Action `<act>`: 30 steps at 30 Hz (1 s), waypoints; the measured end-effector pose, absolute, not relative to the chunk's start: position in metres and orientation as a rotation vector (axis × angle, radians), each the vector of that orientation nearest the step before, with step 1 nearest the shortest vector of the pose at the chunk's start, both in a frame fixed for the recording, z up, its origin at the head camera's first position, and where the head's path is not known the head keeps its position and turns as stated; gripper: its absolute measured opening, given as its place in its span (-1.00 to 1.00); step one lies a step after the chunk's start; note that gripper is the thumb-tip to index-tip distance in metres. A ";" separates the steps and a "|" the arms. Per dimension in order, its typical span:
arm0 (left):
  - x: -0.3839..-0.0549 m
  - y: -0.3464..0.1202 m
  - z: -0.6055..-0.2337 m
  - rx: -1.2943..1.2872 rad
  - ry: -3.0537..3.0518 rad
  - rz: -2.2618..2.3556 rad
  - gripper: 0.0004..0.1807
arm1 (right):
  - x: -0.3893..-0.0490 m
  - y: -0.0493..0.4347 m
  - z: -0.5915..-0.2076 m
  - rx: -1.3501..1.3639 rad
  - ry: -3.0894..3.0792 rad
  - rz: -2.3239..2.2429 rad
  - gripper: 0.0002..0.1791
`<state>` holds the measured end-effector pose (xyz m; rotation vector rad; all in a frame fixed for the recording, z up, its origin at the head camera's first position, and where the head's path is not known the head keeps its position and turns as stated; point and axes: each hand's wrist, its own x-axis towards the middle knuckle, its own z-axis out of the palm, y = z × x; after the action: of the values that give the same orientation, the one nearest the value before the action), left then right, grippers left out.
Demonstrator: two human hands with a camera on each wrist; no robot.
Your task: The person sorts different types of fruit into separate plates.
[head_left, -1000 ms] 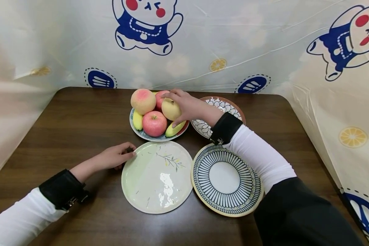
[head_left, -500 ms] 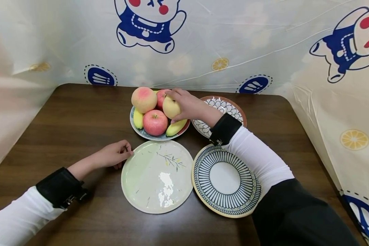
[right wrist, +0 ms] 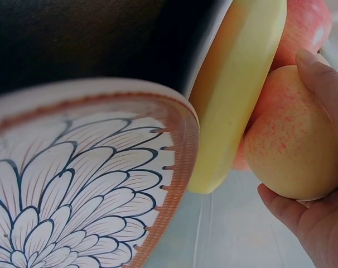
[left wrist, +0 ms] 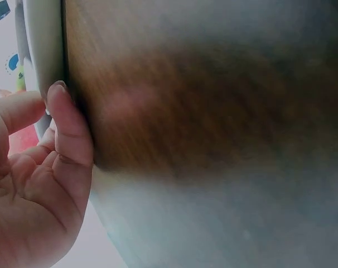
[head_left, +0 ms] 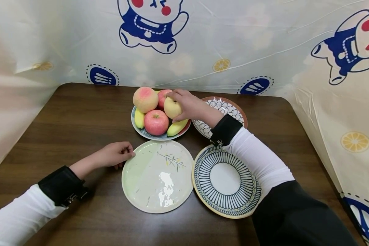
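In the head view my right hand [head_left: 191,106] grips a pale yellow apple [head_left: 172,108] on the far fruit plate [head_left: 160,138]. The right wrist view shows its red-speckled side, with fingers and thumb around it. Beside it are a peach [head_left: 145,99], a red apple [head_left: 156,122], another red apple [head_left: 162,97] partly hidden behind, and bananas [head_left: 176,127]. My left hand [head_left: 118,154] pinches the left rim of a pale green and white plate [head_left: 153,181] with a sprig design. The left wrist view shows thumb and finger meeting at that rim.
A blue-and-white striped plate [head_left: 224,177] lies to the right, against the green one. Behind it, a brown-rimmed flower-patterned plate [head_left: 226,107] is partly under my right forearm. A printed cloth [head_left: 196,41] hangs behind the brown wooden table [head_left: 86,112].
The view has shifted slightly. My right hand has closed a little more around the yellow apple, its thumb nearer the fruit; the fruit stays on the plate. My left hand stays at the plate rim.
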<state>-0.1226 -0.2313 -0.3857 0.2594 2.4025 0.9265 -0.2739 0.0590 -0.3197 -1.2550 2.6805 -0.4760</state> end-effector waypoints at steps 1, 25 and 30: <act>-0.122 -0.231 -0.386 0.257 2.400 0.928 -0.80 | -0.274 0.059 -0.320 -1.253 2.683 -0.476 -0.04; -0.121 -0.233 -0.388 0.295 2.405 0.937 -0.83 | -0.249 0.056 -0.294 -1.322 2.754 -0.635 0.01; -0.121 -0.234 -0.389 0.304 2.408 0.943 -0.84 | -0.226 0.046 -0.280 -1.434 2.723 -0.596 -0.03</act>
<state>-0.1210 -0.2344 -0.3885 0.3040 2.4083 0.9426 -0.2264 0.0458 -0.2801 -1.4338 2.7233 -0.5961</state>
